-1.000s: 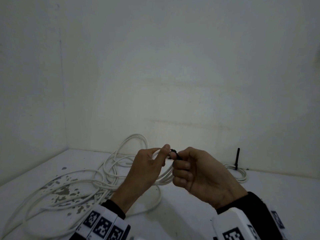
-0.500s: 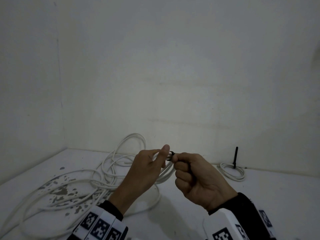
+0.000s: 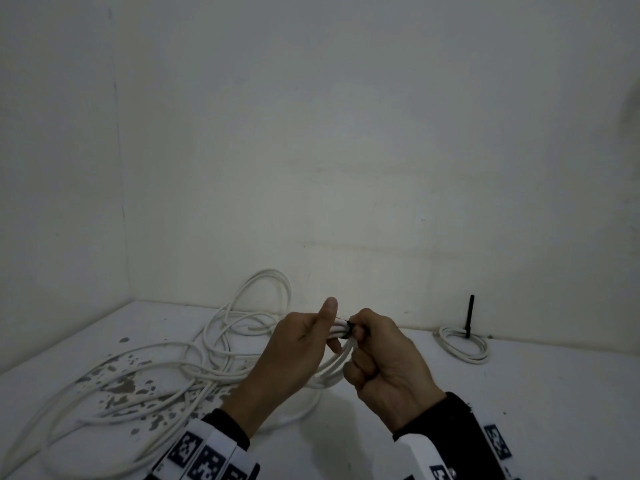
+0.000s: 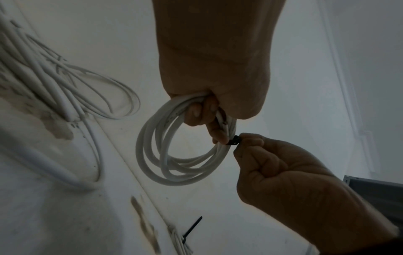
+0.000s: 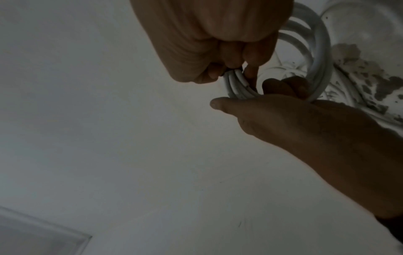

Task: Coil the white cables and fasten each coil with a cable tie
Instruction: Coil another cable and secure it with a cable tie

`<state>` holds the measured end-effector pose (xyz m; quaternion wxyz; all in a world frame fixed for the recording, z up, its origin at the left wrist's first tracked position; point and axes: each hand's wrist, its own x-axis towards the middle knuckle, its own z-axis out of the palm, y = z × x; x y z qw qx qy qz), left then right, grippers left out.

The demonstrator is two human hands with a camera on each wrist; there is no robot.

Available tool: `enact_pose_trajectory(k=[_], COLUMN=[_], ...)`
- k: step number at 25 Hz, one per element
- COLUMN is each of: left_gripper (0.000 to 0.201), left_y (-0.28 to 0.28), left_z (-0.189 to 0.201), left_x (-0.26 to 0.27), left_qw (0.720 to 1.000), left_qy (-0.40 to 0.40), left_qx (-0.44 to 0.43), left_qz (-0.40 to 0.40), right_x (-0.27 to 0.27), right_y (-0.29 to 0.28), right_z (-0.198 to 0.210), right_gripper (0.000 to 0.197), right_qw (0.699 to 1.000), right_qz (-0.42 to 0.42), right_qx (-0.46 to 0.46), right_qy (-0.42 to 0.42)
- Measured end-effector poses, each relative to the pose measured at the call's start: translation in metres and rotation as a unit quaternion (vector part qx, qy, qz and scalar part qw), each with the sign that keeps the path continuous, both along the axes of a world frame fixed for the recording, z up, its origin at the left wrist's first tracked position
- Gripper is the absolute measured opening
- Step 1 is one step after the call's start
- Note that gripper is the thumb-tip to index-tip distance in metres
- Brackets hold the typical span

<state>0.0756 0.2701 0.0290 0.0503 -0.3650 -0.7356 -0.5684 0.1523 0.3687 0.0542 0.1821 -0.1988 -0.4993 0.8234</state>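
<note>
My left hand grips a small coil of white cable held above the white table, thumb raised. The coil hangs between both hands. A black cable tie wraps the bundle just past my left fingers. My right hand pinches that tie with its fingers curled into a fist. In the right wrist view the bundled strands sit between the two hands, and the tie is mostly hidden by the fingers.
A loose tangle of white cable spreads over the left of the table, by grey stained patches. At the back right lies a tied coil with its black tie tail standing up. Walls close in behind and left.
Both hands have stayed close together on the coil. My right hand has moved in tighter against the tie at the bundle, and the view has shifted slightly.
</note>
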Motion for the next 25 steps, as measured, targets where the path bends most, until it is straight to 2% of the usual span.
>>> enact_pose_trajectory(k=[2,4,6,8,10,12,15,17,22,25], left_gripper=[0.044,0.041,0.042,0.041,0.038,0.033,0.032,0.037,0.050,0.045], left_y=[0.001,0.000,0.000,-0.003,-0.004,-0.002,0.007,0.016,0.057,0.090], left_z=[0.001,0.004,0.003,0.003,0.000,-0.001,-0.007,-0.011,-0.009,-0.019], left_x=[0.001,-0.001,-0.009,-0.016,-0.022,-0.023,-0.020,-0.019,-0.027,-0.039], left_qw=[1.000,0.998,0.984,0.947,0.902,0.865,0.845,0.838,0.843,0.847], left_qy=[-0.012,-0.049,-0.157,-0.292,-0.390,-0.449,-0.480,-0.492,-0.497,-0.503], left_qx=[-0.004,0.021,0.076,0.137,0.177,0.201,0.200,0.190,0.159,0.128], left_qz=[0.009,0.024,0.032,0.015,-0.048,-0.102,-0.128,-0.137,-0.129,-0.117], right_x=[0.001,0.008,0.014,0.018,0.022,0.025,0.027,0.026,0.021,0.016], right_y=[0.004,0.011,0.025,0.041,0.051,0.056,0.064,0.074,0.108,0.132], right_z=[-0.001,0.005,0.012,0.015,0.015,0.011,0.006,0.004,-0.012,-0.025], right_gripper=[0.037,0.043,0.069,0.078,0.065,0.046,0.032,0.028,0.029,0.026], right_qw=[0.999,0.990,0.972,0.964,0.949,0.911,0.865,0.872,0.934,0.942], right_qz=[0.029,0.096,0.132,0.099,0.080,0.112,0.151,0.155,0.100,0.039], right_qx=[0.011,0.092,0.181,0.228,0.285,0.376,0.452,0.439,0.306,0.277], right_qy=[-0.006,-0.036,-0.074,-0.093,-0.104,-0.129,-0.156,-0.149,-0.157,-0.186])
